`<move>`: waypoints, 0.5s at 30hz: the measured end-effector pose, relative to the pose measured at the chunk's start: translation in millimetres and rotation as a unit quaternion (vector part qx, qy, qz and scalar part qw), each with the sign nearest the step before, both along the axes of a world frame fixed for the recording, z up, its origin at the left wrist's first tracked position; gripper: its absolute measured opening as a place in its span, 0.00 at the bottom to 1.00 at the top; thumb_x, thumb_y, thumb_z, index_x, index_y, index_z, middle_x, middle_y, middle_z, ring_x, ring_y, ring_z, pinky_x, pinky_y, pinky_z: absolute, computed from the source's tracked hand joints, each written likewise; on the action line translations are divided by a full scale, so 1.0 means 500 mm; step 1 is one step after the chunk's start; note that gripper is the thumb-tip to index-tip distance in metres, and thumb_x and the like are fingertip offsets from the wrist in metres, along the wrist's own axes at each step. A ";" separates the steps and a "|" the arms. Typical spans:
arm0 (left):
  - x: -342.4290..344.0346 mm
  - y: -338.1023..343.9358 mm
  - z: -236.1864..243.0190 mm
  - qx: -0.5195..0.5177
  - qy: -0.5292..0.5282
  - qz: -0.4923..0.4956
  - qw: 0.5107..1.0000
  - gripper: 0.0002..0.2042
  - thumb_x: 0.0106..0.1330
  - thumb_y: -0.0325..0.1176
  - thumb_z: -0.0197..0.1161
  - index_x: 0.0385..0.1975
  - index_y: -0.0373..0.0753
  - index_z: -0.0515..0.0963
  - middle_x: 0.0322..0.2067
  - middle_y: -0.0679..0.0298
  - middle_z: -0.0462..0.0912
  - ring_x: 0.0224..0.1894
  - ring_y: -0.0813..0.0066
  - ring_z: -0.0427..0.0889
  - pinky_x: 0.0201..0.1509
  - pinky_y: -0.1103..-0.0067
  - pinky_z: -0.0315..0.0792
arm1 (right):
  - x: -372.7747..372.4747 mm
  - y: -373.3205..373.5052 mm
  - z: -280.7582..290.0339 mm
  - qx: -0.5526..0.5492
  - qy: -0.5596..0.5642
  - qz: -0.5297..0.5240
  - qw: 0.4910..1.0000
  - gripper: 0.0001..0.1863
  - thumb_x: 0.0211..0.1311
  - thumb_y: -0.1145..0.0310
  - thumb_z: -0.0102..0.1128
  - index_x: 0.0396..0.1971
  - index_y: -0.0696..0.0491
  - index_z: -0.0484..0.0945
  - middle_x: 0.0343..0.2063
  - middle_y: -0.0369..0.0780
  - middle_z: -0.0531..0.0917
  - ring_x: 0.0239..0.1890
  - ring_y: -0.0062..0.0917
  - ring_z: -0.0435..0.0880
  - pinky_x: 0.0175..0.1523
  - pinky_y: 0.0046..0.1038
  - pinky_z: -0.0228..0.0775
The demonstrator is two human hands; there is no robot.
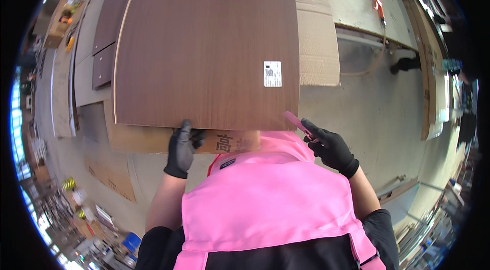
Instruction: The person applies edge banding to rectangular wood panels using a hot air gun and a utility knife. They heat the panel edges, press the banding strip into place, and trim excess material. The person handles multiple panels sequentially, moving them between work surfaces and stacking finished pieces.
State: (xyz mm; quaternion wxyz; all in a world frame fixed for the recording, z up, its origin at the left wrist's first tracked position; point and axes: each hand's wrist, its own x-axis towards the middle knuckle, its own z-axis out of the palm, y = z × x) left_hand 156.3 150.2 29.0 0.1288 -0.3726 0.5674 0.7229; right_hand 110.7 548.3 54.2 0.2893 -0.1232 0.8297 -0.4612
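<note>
A large brown wood-grain panel lies flat in front of me, with a white printed label near its right edge. My left hand, in a black glove, is at the panel's near edge; its thumb touches the edge and its fingers curl just below it. In my right hand, also gloved, is a narrow flat pinkish-red strip-shaped tool. The fingers are closed round its lower end. The strip's far end points up and left, overlapping the panel's near right corner. Its exact kind is not clear.
Cardboard sticks out under the panel, and more brown panels are at the left. An orange-handled tool with a hose rests on a board at the far right. A pink apron covers my front. Cluttered shelves line the left rim.
</note>
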 end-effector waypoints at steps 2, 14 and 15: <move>-0.002 -0.058 0.004 -0.016 -0.020 -0.010 1.000 0.26 0.67 0.58 0.54 0.43 0.36 0.75 0.32 0.59 0.82 0.32 0.76 0.80 0.34 0.81 0.73 | 0.054 -0.030 -0.022 0.022 0.040 -0.043 0.998 0.32 0.60 0.75 0.55 0.65 0.40 0.64 0.38 0.44 0.82 0.37 0.34 0.83 0.43 0.29 0.76; 0.006 -0.197 -0.002 0.036 -0.004 -0.087 0.996 0.26 0.70 0.56 0.50 0.45 0.35 0.75 0.34 0.58 0.84 0.32 0.75 0.80 0.35 0.79 0.73 | 0.119 -0.216 -0.025 0.009 0.012 -0.270 0.963 0.37 0.55 0.83 0.51 0.67 0.42 0.63 0.27 0.37 0.78 0.20 0.16 0.74 0.29 0.21 0.72; 0.009 -0.204 -0.002 0.024 -0.006 -0.076 0.997 0.25 0.70 0.56 0.49 0.46 0.36 0.75 0.34 0.59 0.84 0.32 0.76 0.80 0.35 0.79 0.72 | 0.119 -0.196 -0.014 0.017 -0.043 -0.331 0.943 0.37 0.55 0.83 0.51 0.67 0.42 0.63 0.26 0.36 0.78 0.19 0.15 0.74 0.28 0.21 0.71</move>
